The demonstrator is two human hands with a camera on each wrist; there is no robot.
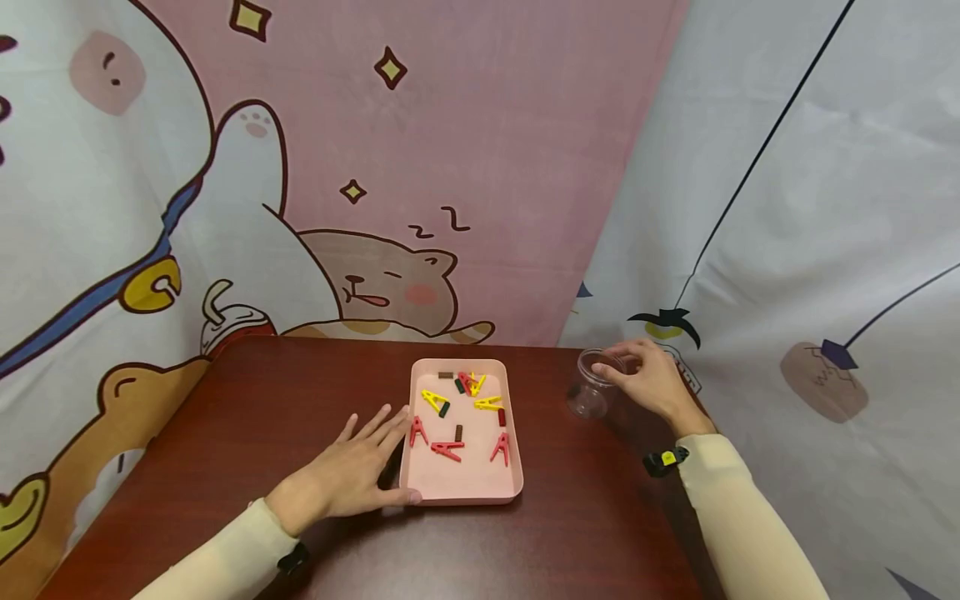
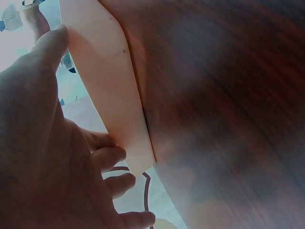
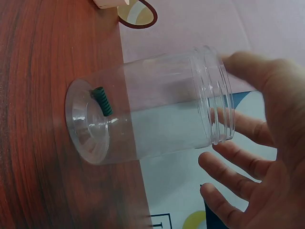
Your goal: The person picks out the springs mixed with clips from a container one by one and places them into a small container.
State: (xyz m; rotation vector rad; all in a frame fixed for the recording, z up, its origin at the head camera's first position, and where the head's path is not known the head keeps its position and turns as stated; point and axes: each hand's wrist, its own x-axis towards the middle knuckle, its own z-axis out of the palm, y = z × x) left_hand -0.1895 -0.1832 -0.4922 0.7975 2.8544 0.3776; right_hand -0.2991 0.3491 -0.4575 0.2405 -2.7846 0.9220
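Observation:
A pink tray (image 1: 465,487) lies on the table, holding several red clothespins (image 1: 447,451) and yellow clothespins (image 1: 489,403). Small ridged pieces (image 1: 458,433) in brown, dark green and red lie among them. My left hand (image 1: 341,479) rests at the tray's left side, fingers spread and straight, thumb at the near left corner. To the right of the tray, a clear jar (image 1: 588,400) stands upright without a lid. My right hand (image 1: 648,379) holds it by the rim, thumb and fingers around the mouth. One dark green ridged piece (image 3: 102,101) lies inside on the jar's bottom.
The dark red-brown table (image 1: 540,550) ends at its back edge against a printed cloth (image 1: 525,167) with cartoon animals. Another light cloth (image 1: 810,233) hangs along the right side, close to my right arm.

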